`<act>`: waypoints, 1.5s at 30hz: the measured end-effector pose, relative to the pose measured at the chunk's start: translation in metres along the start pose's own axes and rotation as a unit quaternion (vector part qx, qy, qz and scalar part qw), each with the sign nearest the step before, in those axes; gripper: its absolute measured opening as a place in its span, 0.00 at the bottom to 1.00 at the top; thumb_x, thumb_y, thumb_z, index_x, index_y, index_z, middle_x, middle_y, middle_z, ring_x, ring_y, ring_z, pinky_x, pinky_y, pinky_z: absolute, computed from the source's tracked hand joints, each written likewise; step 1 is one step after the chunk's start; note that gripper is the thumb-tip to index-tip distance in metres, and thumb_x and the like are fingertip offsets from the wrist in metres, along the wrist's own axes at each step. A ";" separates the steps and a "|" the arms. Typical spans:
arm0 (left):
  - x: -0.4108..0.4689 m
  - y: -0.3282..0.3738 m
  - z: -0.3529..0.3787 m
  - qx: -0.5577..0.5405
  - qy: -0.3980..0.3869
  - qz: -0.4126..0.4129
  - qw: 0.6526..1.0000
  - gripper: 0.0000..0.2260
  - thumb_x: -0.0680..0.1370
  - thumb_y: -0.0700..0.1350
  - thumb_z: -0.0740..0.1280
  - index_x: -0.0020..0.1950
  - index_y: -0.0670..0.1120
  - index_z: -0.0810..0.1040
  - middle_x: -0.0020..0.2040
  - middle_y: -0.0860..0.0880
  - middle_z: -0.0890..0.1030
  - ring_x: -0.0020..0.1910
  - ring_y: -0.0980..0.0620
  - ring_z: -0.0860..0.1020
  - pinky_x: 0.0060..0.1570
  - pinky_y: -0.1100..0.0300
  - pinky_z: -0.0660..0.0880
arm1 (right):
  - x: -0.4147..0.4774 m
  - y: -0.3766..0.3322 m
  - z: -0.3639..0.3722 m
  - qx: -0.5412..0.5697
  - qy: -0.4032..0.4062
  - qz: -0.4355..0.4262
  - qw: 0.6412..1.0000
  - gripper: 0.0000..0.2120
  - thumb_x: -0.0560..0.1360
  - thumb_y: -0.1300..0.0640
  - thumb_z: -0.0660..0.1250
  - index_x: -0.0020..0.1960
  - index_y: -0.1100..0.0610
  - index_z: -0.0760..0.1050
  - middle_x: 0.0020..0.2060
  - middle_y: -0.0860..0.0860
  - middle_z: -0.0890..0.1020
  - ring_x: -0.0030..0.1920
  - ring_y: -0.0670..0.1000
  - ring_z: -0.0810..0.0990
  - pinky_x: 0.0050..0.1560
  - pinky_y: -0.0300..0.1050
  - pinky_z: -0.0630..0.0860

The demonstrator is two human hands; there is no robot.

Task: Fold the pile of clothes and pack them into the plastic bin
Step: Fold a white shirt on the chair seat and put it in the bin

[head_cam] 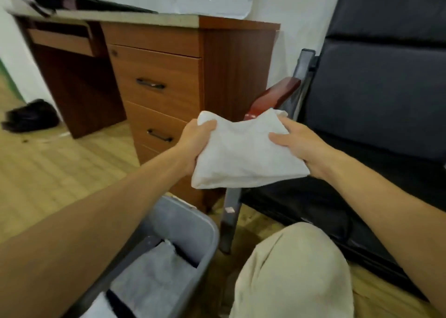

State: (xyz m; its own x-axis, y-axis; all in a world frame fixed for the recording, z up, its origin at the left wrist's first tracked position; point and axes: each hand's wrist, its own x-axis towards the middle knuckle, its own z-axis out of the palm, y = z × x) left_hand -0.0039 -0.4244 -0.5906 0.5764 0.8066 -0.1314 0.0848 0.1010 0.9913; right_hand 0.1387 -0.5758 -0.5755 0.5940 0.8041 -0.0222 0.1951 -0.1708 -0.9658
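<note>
The person holds a folded white cloth [243,153] up in the air with both hands. The left hand [195,144] grips one side, its fingers curled tight around the edge. The right hand [299,144] holds the other side, with the thumb on top and the fingers tucked under. Holding both sides probably keeps the folds from falling open.

The cloth is above and a little past the grey plastic bin [193,223], which sits on the floor by the person's knee [294,269]. It looks ready to go down into the bin next. Folded light clothes [154,274] already lie inside, with something dark between them.

The left arm hides part of the bin, and the picture's edge cuts off its near end. No pile of unfolded clothes shows. A dark heap [31,116] by the desk [154,81] is too blurry to name.
</note>
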 end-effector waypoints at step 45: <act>-0.013 -0.032 0.106 0.269 -0.227 0.083 0.932 0.07 0.81 0.43 0.60 0.46 0.47 0.77 0.40 0.48 0.80 0.37 0.53 0.79 0.39 0.61 0.74 | -0.048 0.069 -0.090 -0.391 0.025 0.060 0.918 0.06 0.79 0.54 0.62 0.48 0.51 0.78 0.44 0.53 0.84 0.34 0.49 0.83 0.29 0.40 0.77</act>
State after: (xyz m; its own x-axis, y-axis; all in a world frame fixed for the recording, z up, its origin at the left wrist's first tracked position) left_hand 0.0722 -0.5000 -0.6212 0.8924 0.4424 -0.0892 0.2890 -0.4084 0.8658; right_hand 0.1939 -0.6778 -0.6177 0.6791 0.7289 -0.0864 0.6145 -0.6289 -0.4764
